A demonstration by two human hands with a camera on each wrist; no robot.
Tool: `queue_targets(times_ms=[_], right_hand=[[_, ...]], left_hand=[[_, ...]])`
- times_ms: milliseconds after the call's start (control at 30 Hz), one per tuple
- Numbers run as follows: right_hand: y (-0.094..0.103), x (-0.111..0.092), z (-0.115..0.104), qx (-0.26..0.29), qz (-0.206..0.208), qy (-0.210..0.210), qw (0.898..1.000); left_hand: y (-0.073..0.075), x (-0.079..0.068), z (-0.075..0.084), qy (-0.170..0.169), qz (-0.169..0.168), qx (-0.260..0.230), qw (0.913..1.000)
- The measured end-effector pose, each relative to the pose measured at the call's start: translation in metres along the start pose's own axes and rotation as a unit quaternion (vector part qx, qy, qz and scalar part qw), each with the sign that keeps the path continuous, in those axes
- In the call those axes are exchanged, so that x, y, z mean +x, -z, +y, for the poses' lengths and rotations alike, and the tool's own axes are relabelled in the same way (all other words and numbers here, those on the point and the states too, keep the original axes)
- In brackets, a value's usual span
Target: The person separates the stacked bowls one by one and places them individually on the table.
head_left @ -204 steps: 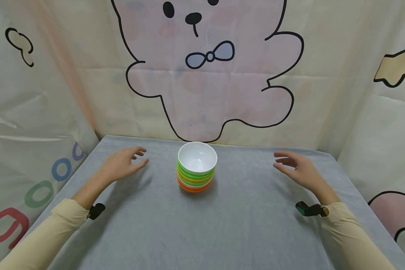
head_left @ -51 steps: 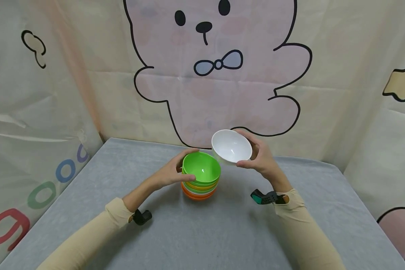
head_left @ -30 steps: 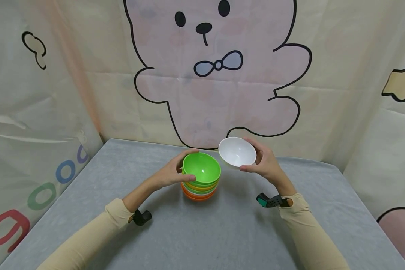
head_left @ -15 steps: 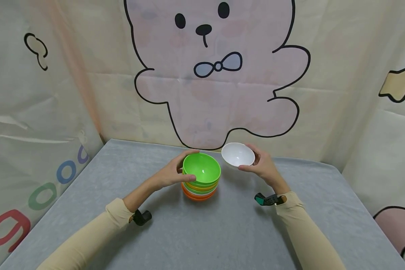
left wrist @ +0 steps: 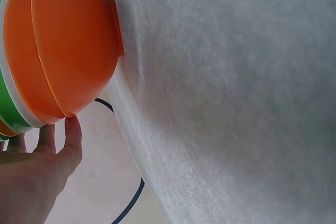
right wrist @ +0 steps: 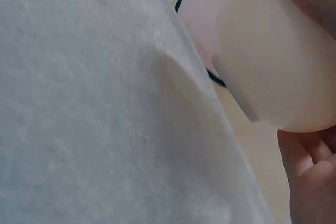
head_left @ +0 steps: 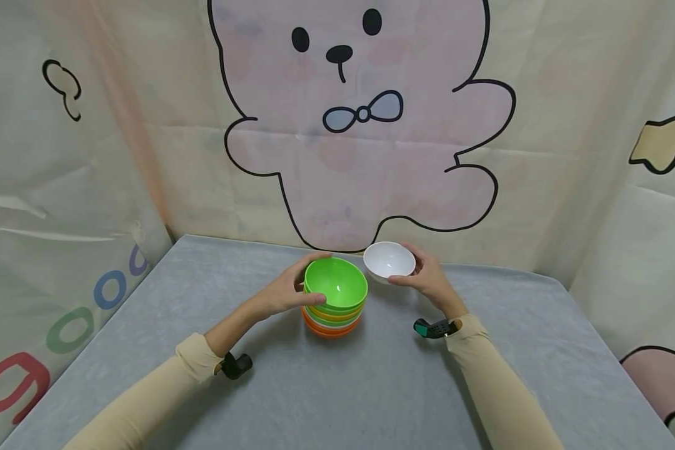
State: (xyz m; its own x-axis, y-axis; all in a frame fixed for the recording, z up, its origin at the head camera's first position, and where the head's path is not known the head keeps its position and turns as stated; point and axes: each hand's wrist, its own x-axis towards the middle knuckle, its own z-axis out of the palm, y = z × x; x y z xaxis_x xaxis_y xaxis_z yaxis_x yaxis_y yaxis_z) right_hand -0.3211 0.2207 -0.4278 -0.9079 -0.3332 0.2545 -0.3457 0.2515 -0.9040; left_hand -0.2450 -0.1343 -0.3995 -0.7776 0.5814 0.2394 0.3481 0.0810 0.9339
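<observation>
In the head view a stack of nested bowls (head_left: pixel 335 284) stands on the grey cloth, a bright green one on top. My left hand (head_left: pixel 284 289) grips the stack from its left side, thumb at the front and fingers behind. Orange bowls (left wrist: pixel 73 45) form the bottom of the stack in the left wrist view, where fingertips touch their rims. To the right of the stack, my right hand (head_left: pixel 430 281) holds a white bowl (head_left: pixel 389 261) by its right side. That white bowl's base hangs above the cloth in the right wrist view.
A grey cloth (head_left: pixel 349 387) covers the table, whose far edge runs just behind the bowls. Behind it hangs a pale curtain (head_left: pixel 191 187) printed with a large pink bear; more printed curtain closes in both sides.
Earlier both hands were apart and the white bowl topped the stack. My right hand has since lifted it off, moved it right, and lowered it. The left hand now grips the stack.
</observation>
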Motion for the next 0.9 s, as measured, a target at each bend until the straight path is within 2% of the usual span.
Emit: queue_targets(times_ms=[333, 600, 900], right_hand=[[0.000, 0.007, 0.010, 0.015, -0.006, -0.046, 0.999], [0.001, 0.005, 0.017, -0.003, -0.007, -0.031, 0.999], [0.007, 0.003, 0.017, -0.012, -0.031, -0.048, 0.998]], left_hand=[[0.000, -0.001, 0.000, 0.003, -0.004, -0.007, 1.0000], [-0.001, 0.000, 0.001, 0.014, 0.003, -0.005, 0.9999], [0.000, -0.001, 0.001, 0.011, 0.002, -0.006, 0.9999]])
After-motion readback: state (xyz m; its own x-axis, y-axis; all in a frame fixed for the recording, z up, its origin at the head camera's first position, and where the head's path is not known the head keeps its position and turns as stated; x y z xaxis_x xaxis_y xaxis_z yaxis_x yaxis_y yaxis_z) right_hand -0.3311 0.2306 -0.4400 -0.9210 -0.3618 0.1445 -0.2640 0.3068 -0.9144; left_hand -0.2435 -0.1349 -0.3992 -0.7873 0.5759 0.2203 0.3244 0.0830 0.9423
